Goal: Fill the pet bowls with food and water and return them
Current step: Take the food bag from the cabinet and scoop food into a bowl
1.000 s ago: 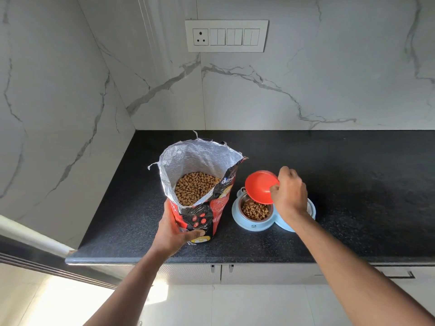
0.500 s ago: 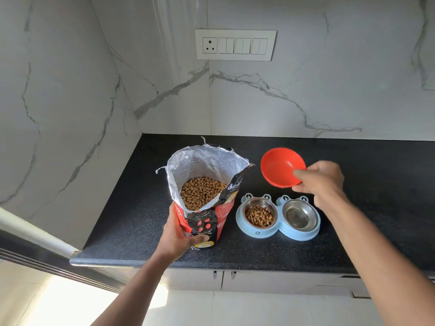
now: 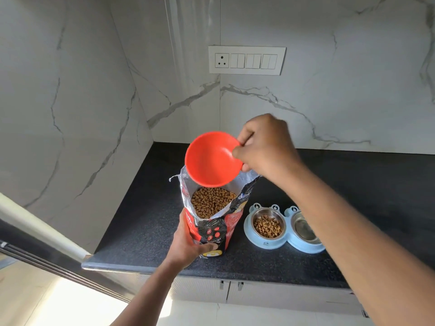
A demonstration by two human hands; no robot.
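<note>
An open red and black pet food bag [image 3: 216,229] stands on the black counter [image 3: 146,222], brown kibble showing inside. My left hand [image 3: 188,243] grips the bag low on its front. My right hand [image 3: 266,149] holds an empty red bowl [image 3: 211,158] by its rim, tilted toward me, just above the bag's mouth. To the right of the bag sits a light blue double pet feeder [image 3: 263,242]. Its left steel bowl [image 3: 268,225] holds some kibble. Its right steel bowl [image 3: 303,229] looks empty and is partly hidden behind my right forearm.
White marble walls meet in a corner behind the counter, with a switch and socket plate [image 3: 247,60] on the back wall. The counter's front edge runs over white cabinet doors [image 3: 230,292]. A dark framed edge [image 3: 47,257] crosses the lower left.
My right hand lifted the red bowl away from the feeder's left bowl and carried it left and up to above the bag's mouth. The left hand stayed on the bag.
</note>
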